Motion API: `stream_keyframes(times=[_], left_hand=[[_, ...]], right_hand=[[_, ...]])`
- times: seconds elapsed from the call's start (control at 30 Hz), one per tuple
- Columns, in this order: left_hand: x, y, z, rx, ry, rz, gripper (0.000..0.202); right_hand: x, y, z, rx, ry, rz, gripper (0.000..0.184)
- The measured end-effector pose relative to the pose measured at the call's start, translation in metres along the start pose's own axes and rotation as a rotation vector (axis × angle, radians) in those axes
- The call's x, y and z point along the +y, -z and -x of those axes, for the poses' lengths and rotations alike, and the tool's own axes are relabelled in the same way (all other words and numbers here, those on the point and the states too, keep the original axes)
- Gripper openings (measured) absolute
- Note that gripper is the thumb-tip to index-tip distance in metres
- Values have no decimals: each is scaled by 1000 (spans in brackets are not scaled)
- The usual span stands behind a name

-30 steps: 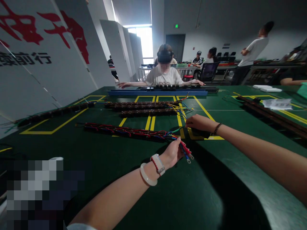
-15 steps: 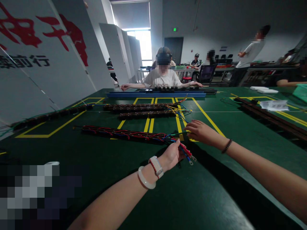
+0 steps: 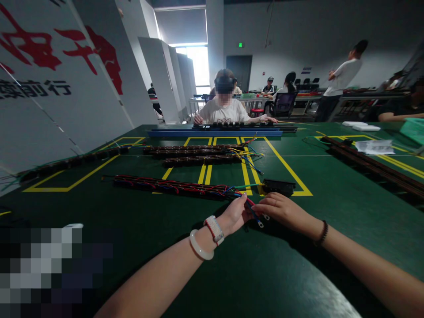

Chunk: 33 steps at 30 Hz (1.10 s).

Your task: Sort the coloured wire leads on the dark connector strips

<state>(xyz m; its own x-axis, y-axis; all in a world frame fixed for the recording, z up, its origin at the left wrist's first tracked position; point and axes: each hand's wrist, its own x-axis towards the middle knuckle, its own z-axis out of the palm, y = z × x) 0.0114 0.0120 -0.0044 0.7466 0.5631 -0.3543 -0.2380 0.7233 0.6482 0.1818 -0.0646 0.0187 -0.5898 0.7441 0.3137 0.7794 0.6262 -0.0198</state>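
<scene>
A long dark bar wrapped in red and blue wires lies across the green table in front of me. Red and blue cables with metal ring lugs come out of its right end. My left hand is closed around these cables, thumb on top. My right hand meets them from the right, its fingers pinched together on the cables near the lugs; the fingertips are partly hidden. Just beyond my right hand rests a black rectangular block, joined to the bar's end by a green wire.
Other wired dark bars lie farther back, with loose yellow and blue leads. Blue rails stretch along the far edge, before a seated person. More bars and white paper are at right. Yellow tape marks the table.
My right hand has come down and nearer, from the green wire to the cables by my left hand. The black block is now uncovered. My left hand keeps its hold.
</scene>
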Motion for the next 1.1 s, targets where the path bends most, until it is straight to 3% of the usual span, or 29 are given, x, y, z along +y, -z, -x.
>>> stream_keyframes(times=[0.1, 0.23, 0.37, 0.6, 0.83, 0.97, 1.1], left_hand=[[0, -2, 2, 40, -13, 13, 30], [0, -6, 6, 99, 11, 26, 37], [0, -9, 5, 129, 17, -75, 29], [0, -7, 1, 105, 5, -158, 24], [0, -1, 2, 57, -13, -148, 19], [1, 0, 1, 53, -4, -143, 20], [0, 0, -2, 54, 19, -137, 24]], right_hand=[[7, -5, -6, 115, -37, -113, 27], [16, -12, -18, 318, -204, -376, 22], [18, -9, -37, 325, -331, -547, 25], [8, 8, -94, 326, -275, -363, 22], [-7, -11, -152, 192, -202, -67, 18], [-7, -7, -143, 236, -214, -219, 19], [0, 2, -104, 305, -263, -454, 25]])
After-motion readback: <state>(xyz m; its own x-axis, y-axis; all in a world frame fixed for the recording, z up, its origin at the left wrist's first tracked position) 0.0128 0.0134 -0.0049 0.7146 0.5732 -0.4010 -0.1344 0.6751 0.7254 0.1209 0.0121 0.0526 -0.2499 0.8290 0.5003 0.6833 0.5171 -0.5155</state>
